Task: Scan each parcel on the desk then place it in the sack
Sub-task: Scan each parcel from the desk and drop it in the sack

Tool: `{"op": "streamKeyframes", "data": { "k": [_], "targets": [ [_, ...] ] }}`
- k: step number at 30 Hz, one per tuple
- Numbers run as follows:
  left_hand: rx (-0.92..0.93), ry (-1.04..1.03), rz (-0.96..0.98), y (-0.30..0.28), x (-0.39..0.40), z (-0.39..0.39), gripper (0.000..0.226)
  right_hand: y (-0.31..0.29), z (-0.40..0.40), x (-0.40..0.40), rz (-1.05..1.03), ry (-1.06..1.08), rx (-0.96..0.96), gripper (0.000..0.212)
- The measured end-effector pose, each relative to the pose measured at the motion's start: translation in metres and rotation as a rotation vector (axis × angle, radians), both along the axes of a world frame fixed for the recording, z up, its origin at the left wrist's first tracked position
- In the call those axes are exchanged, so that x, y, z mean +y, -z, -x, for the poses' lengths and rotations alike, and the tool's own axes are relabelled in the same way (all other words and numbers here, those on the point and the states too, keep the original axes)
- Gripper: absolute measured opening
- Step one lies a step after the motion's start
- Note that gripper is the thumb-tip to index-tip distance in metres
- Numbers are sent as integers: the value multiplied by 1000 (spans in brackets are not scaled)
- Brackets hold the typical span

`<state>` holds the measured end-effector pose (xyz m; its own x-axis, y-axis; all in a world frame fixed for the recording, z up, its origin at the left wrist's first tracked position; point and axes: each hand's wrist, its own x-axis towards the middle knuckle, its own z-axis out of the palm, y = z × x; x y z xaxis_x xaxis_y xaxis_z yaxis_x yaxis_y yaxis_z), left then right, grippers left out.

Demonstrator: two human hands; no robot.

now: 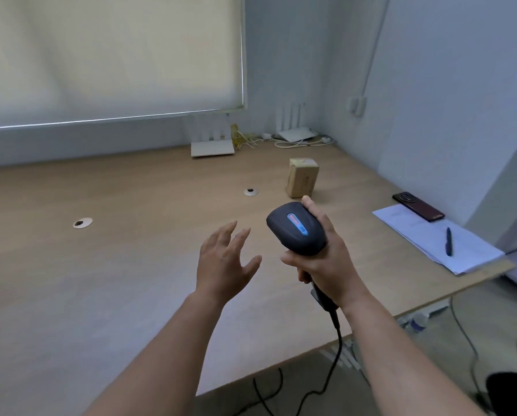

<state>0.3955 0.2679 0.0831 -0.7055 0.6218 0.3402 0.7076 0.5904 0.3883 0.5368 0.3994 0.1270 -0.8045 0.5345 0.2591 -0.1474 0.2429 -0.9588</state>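
The right hand [326, 259] is gripping a black handheld scanner [296, 228] by its handle, fingers wrapped tight and one fingertip lying along the top of the head, whose blue light is glowing. The scanner's head is pointing away from the person, towards a parcel [302, 177] standing on the wooden desk [101, 265] just beyond it; that aim probably explains the raised, forward hold. The left hand [225, 262] is hovering above the desk beside the scanner, fingers spread wide and holding nothing, apparently readying to reach for the parcel.

The parcel is a small brown cardboard box, standing on end towards the far right of the desk, near the wall. Its faces are looking creased, and a faint label or print is showing on the near side, too small to read. No sack is appearing in view.

A black cord [335, 352] is trailing from the scanner's handle over the desk edge. To the right, a phone [417, 207] and pen [448, 241] are lying on a sheet of paper [425, 232].
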Motion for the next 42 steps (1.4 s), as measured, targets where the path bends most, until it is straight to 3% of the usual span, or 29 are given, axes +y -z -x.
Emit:
{"op": "streamKeyframes", "data": {
  "k": [12,27,42],
  "targets": [
    [40,178,142,-7,134,45,64,4,25,107,80,165,11,93],
    [49,33,279,-6,271,88,65,18,93,272,142,-2,-48,94],
    [101,66,333,-39,374,115,64,-20,122,383,80,29,-44,91]
  ]
}}
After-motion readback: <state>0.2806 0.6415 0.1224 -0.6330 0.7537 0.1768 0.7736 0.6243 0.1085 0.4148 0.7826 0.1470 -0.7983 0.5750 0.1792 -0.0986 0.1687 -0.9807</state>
